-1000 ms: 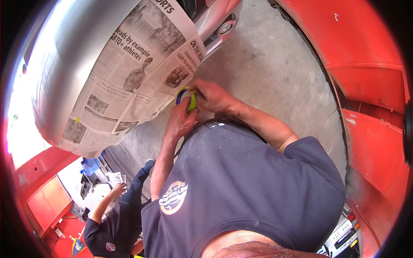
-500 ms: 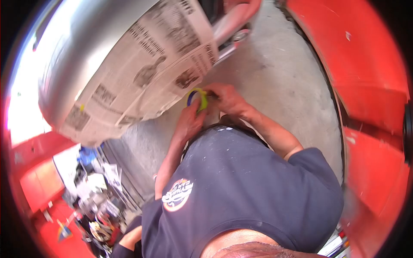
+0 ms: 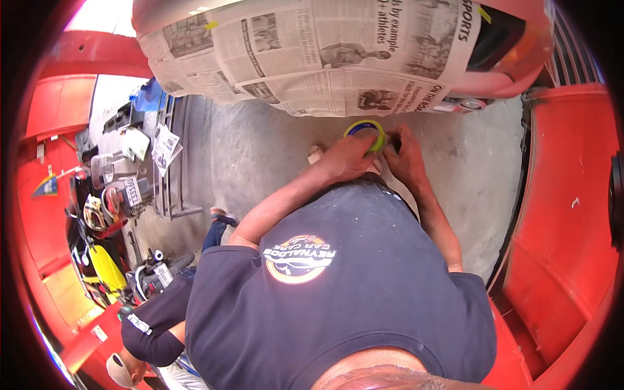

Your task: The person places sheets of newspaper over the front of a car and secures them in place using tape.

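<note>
My left hand is closed on a roll of yellow-green tape with a blue inner ring. The roll is held in front of my waist, just below the newspaper edge. Beside it, my right hand has its fingers curled together close to the tape. A small dark patch shows at those fingertips, too unclear to name. Sheets of newspaper cover the vehicle panel ahead of me, with small yellow tape pieces stuck on them. Both hands are apart from the paper.
A co-worker in a dark shirt and light cap is at lower left. Motorcycle parts, including a yellow panel, and a metal rack stand at left. Red metal panels line the right side. A light shows beside the paper.
My view has turned, so the papered panel now lies straight across the top and the co-worker shows more fully. The tape roll stays in my left hand, with my right hand beside it.
</note>
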Motion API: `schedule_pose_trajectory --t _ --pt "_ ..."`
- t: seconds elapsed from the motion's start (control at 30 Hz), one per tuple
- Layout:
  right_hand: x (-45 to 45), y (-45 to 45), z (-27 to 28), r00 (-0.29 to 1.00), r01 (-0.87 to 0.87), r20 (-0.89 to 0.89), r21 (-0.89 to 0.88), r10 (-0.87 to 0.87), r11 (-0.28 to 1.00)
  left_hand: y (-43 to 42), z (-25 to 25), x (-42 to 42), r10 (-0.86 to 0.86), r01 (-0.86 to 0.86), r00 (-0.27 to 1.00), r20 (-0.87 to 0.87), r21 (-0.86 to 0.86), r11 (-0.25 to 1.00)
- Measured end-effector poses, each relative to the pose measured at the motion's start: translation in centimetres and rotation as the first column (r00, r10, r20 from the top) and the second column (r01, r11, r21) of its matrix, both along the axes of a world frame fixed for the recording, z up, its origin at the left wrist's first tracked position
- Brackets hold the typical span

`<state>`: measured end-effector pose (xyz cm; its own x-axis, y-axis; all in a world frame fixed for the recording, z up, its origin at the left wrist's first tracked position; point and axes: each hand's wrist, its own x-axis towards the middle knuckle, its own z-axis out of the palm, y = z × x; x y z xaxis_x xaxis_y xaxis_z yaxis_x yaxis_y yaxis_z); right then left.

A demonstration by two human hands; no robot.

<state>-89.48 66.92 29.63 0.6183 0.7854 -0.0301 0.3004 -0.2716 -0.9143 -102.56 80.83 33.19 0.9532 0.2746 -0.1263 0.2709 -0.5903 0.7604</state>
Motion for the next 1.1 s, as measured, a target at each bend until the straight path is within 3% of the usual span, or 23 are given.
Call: schedule_pose_trajectory --t 0.03,0.13,0.2,0.3,0.37,0.43,0.53,0.63,0.73,0.83,0.93,1.1 --pt "0.0 0.2 -0.1 1.000 0.006 0.012 -0.005 -0.006 1.000 0.5 -0.3 -0.3 0.055 -0.054 0.998 -0.028 0.010 0.998" --pt "0.5 0.0 -0.3 0.930 0.105 -0.368 0.235 -0.012 0.966 2.5 -0.9 -1.3 0.179 -0.178 0.982 -0.057 0.025 0.984" --pt "1.3 0.0 1.0 0.985 0.011 -0.170 0.155 0.016 0.988 3.1 -0.1 -1.8 0.201 -0.201 0.980 -0.007 -0.004 0.980" --pt "0.5 1.3 2.1 0.999 -0.035 0.004 0.110 0.034 0.993 3.0 2.2 -1.5 0.119 -0.124 0.980 -0.162 -0.025 0.992" --pt "-0.3 2.2 1.5 0.995 -0.003 0.099 0.137 -0.011 0.991 2.9 1.3 -1.5 0.084 -0.085 0.996 -0.026 -0.017 0.996" --pt "-0.4 2.5 3.1 0.997 -0.001 0.070 0.141 -0.009 0.990 2.4 2.7 -0.9 0.064 -0.074 0.994 -0.092 -0.117 0.990" --pt "-0.6 1.8 3.1 0.990 0.042 -0.136 0.102 -0.028 0.994 2.3 1.4 -1.1 0.050 -0.055 0.998 -0.047 -0.134 0.989" --pt "-0.2 1.2 2.8 0.990 0.032 -0.137 0.091 -0.019 0.995 2.5 1.2 -0.5 -0.048 0.046 0.999 -0.012 -0.105 0.993" --pt "-0.3 0.7 2.4 0.985 0.072 -0.160 0.091 -0.057 0.993 2.4 1.9 0.4 -0.128 0.120 0.987 -0.101 -0.089 0.989" --pt "-0.6 0.0 0.9 0.969 0.182 -0.194 0.159 -0.150 0.970 2.0 1.6 0.9 -0.225 0.220 0.970 -0.090 -0.062 0.974" --pt "-0.2 -1.6 1.3 0.955 0.243 -0.215 0.160 -0.206 0.957 1.4 1.0 1.3 -0.220 0.218 0.974 -0.047 -0.032 0.975" --pt "0.5 -3.6 2.6 0.955 0.277 -0.178 0.262 -0.236 0.925 0.1 1.7 2.0 -0.121 0.111 0.992 -0.045 -0.177 0.978"
